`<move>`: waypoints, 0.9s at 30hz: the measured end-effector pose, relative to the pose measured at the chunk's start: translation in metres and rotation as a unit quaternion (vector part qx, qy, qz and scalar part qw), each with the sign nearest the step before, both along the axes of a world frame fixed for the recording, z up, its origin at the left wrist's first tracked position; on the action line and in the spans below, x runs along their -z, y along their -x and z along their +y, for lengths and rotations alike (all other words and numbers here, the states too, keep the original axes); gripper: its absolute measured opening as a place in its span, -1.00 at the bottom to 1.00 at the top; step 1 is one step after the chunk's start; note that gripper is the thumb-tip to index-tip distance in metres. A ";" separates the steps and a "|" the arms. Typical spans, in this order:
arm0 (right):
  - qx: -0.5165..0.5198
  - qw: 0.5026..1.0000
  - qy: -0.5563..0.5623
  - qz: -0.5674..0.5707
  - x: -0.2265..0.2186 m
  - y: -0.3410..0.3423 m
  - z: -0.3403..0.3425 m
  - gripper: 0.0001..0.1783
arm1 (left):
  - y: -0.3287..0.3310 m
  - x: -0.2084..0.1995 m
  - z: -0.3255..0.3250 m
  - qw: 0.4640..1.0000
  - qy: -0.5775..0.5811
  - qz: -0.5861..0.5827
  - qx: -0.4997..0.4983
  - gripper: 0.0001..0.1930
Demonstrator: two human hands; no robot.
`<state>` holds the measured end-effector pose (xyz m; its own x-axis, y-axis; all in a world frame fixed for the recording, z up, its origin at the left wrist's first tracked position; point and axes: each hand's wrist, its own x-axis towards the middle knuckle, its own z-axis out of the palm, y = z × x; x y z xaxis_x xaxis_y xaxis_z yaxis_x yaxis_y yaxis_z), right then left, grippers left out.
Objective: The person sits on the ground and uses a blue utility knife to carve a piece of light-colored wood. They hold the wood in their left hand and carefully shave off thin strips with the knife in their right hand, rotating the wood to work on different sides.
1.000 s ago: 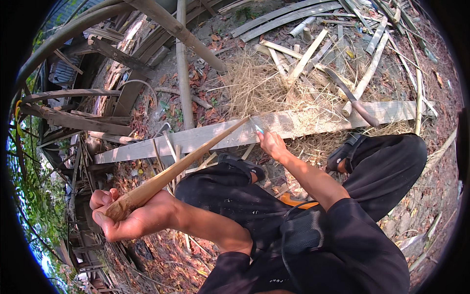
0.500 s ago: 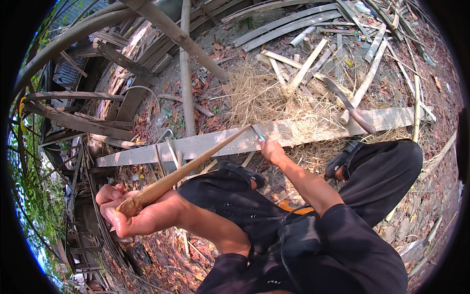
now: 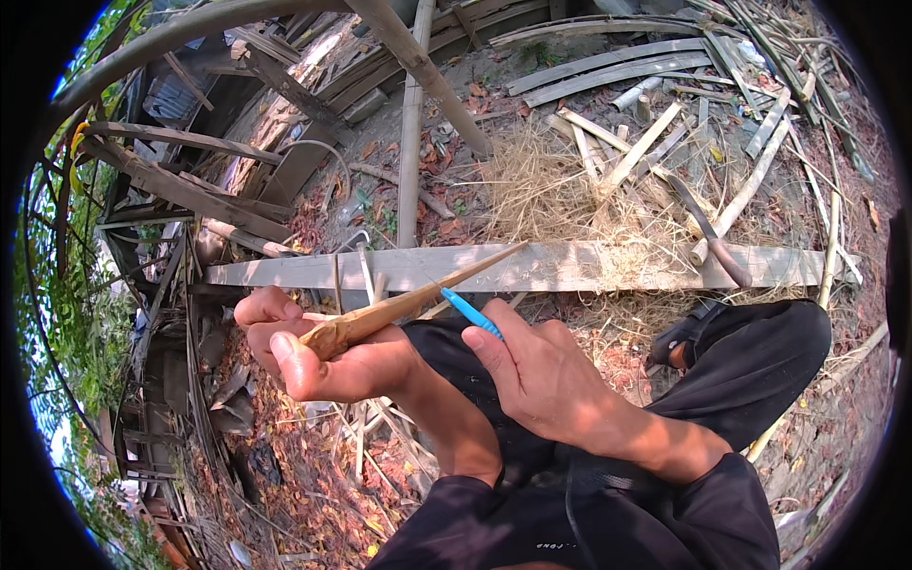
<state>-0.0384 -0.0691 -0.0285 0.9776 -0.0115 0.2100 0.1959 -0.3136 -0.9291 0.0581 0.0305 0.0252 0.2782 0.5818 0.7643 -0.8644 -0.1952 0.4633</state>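
My left hand [image 3: 332,366] is closed around the thick, rough end of a tapered wooden stick [image 3: 408,309]. The stick slants away to the right, and its pointed tip reaches over the grey plank. In my right hand [image 3: 556,385] is a small blue-handled knife [image 3: 472,313], gripped between thumb and fingers. Its thin tip lies close against the stick's near side, around mid-length; whether it touches is too fine to tell. Both hands are above my lap, on the near side of the plank.
A long grey plank [image 3: 380,269] lies crosswise ahead, with pale shavings [image 3: 541,185] heaped on and behind it. A machete [image 3: 712,233] with a curved brown handle rests at its right. Split wood strips [image 3: 641,157] lie beyond. A post frame [image 3: 411,142] stands at the left.
My right hand has drawn the knife back from near the stick's tip toward its thick end. The left hand and stick have shifted right and up in the view.
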 end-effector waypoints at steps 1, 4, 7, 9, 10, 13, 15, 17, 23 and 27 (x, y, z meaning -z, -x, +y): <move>0.025 0.999 0.030 0.037 0.016 -0.003 0.000 -0.67 | 0.002 0.000 -0.002 1.000 0.007 -0.001 0.012 -0.76; 0.076 0.985 0.067 0.140 0.081 -0.024 -0.013 -0.67 | -0.001 -0.001 0.000 0.999 0.020 -0.016 0.041 -0.74; 0.080 0.995 0.037 0.052 0.066 -0.012 -0.015 -0.70 | -0.003 -0.001 0.003 0.997 0.049 -0.017 0.062 -0.74; 0.061 0.998 -0.022 -0.005 0.029 0.002 0.000 -0.75 | -0.003 0.003 0.005 0.997 0.039 -0.017 0.062 -0.73; 0.029 0.998 -0.049 -0.029 0.013 0.006 0.004 -0.77 | -0.001 0.000 0.003 0.999 0.025 -0.016 0.039 -0.73; -0.022 0.993 -0.106 -0.056 -0.025 0.016 0.006 -0.79 | -0.001 0.000 -0.008 0.999 -0.016 -0.044 -0.013 -0.70; -0.029 0.993 -0.098 -0.055 -0.032 0.016 0.008 -0.78 | -0.001 0.000 -0.010 0.997 -0.030 -0.059 -0.027 -0.69; -0.016 0.998 -0.053 -0.043 -0.025 0.016 0.015 -0.76 | 0.001 0.002 -0.010 0.998 -0.031 -0.053 -0.019 -0.67; 0.013 0.996 0.042 0.071 0.006 0.013 0.001 -0.69 | -0.001 0.001 0.004 0.999 -0.033 -0.039 0.002 -0.68; 0.029 0.988 0.063 -0.136 -0.028 0.026 -0.003 -0.76 | -0.005 0.008 0.001 0.988 -0.109 -0.109 -0.008 -0.69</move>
<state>-0.0649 -0.0724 -0.0009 0.8832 -0.0229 0.4685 0.4113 -0.4421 -0.7971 0.0627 0.0319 0.0175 0.0856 0.3990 0.9130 -0.9350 -0.2845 0.2120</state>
